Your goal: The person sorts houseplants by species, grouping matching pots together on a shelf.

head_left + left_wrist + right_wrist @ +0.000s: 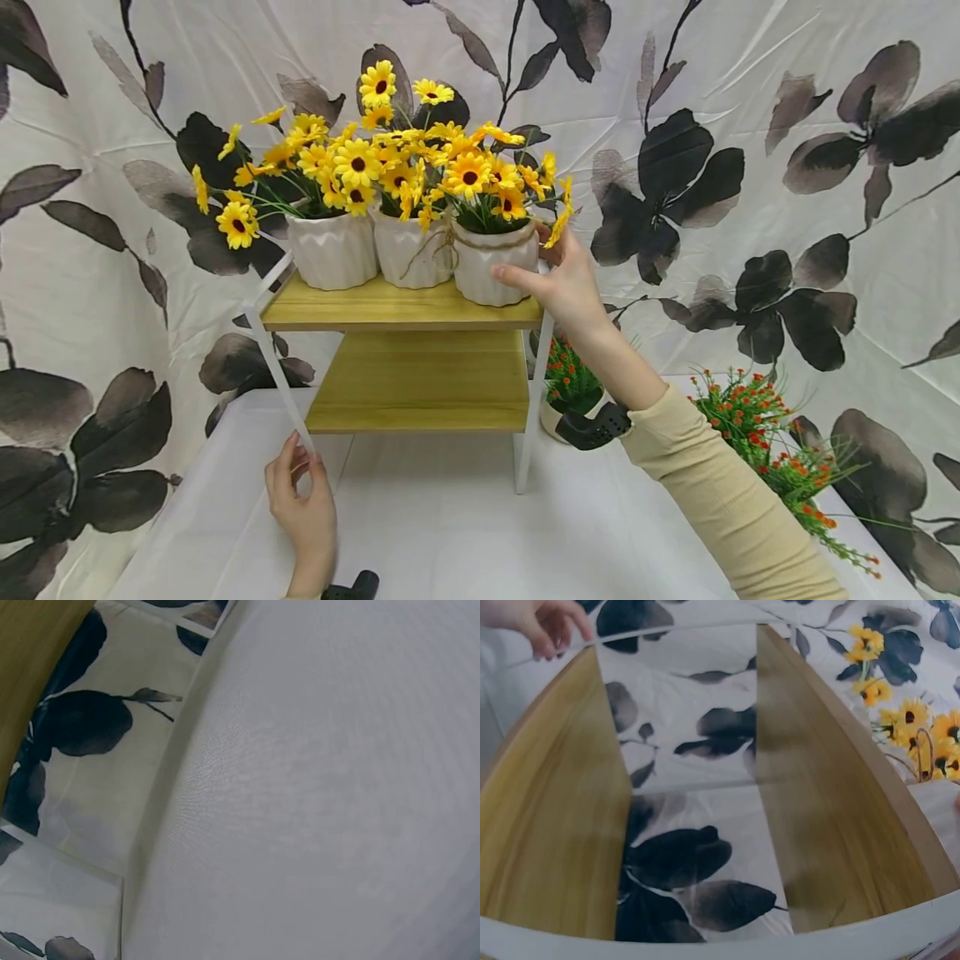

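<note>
A two-tier wooden shelf (420, 379) with a white metal frame stands on the white-covered table. Three white ribbed flower pots with yellow daisy-like flowers sit in a row on its top board: a left pot (333, 254), a middle pot (411, 250) and a right pot (491, 279) with twine round its rim. My right hand (566, 279) grips the right pot by its right side, thumb in front and fingers partly hidden behind. Down at the left front, my left hand (303, 508) holds the lower end of the shelf's white leg (277, 375) between fingers and thumb.
Behind the right arm, a pot with small red flowers (566, 375) stands beside the shelf. More red-flowered greenery (757, 442) is at the table's right edge. A white cloth (750, 208) with dark printed flowers hangs behind. The lower board (420, 375) sits beneath the top one.
</note>
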A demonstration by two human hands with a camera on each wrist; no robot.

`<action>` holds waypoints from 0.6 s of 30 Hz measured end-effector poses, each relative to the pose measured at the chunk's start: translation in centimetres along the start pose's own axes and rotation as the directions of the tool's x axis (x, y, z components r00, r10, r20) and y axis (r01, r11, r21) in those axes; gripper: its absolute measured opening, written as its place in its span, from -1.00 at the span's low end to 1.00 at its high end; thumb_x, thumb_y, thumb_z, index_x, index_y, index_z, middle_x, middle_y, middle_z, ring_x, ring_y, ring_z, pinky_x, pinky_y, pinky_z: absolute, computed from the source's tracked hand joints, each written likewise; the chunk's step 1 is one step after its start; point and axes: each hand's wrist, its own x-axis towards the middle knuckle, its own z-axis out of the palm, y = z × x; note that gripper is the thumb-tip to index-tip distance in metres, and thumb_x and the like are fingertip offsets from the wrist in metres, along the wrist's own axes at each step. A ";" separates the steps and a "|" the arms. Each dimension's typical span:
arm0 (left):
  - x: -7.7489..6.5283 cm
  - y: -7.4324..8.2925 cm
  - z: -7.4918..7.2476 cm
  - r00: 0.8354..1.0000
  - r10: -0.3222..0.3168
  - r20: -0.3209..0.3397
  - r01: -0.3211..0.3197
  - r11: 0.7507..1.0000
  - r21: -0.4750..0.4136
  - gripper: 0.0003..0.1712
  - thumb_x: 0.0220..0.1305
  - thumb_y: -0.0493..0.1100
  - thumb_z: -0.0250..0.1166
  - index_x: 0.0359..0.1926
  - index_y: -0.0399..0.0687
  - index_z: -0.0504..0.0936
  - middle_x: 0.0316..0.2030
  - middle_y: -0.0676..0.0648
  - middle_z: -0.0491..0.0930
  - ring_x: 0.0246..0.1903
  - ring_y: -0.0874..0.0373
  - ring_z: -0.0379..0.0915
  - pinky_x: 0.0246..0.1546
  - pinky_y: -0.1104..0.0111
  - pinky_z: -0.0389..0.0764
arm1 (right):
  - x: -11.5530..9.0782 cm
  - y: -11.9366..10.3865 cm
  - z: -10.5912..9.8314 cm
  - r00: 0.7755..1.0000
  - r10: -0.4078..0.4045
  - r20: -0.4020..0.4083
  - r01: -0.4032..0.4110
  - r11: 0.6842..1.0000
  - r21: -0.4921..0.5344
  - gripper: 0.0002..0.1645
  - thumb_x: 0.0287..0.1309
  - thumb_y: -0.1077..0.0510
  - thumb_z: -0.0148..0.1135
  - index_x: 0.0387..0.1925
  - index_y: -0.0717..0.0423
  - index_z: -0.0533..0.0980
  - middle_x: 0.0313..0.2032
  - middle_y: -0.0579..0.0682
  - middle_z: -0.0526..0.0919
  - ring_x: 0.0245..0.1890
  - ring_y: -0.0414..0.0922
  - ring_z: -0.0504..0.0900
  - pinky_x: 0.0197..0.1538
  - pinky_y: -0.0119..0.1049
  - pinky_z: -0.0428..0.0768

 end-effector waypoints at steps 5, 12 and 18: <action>0.0 -0.2 0.1 1.000 0.004 0.002 -0.004 1.000 -0.008 -0.48 0.21 -0.50 0.18 0.19 -0.16 0.51 -0.18 0.26 0.38 -0.09 0.49 0.33 -0.04 0.72 0.40 | 0.0 0.1 -0.1 1.000 0.023 0.012 -0.023 1.000 0.007 -0.05 -0.06 0.10 0.45 0.36 0.00 0.21 0.31 0.03 0.38 0.32 -0.03 0.33 0.39 0.03 0.25; -0.1 -0.1 0.1 1.000 0.009 0.012 -0.009 1.000 0.010 -0.47 0.22 -0.49 0.18 0.20 -0.14 0.50 -0.17 0.24 0.38 -0.08 0.53 0.30 -0.02 0.72 0.38 | 0.0 0.0 -0.4 0.999 0.032 0.033 -0.032 0.999 -0.006 -0.16 -0.04 0.11 0.42 0.30 0.05 0.28 0.27 0.04 0.37 0.24 0.00 0.33 0.30 -0.01 0.29; 0.0 -0.1 0.0 1.000 0.013 0.006 -0.013 1.000 0.010 -0.48 0.21 -0.49 0.19 0.20 -0.14 0.50 -0.17 0.28 0.37 -0.09 0.53 0.31 -0.03 0.72 0.38 | 0.1 -0.1 -1.1 0.993 0.051 0.109 -0.047 0.998 -0.043 -0.20 0.06 0.09 0.35 0.33 0.06 0.26 0.39 -0.02 0.25 0.39 0.06 0.19 0.43 0.09 0.14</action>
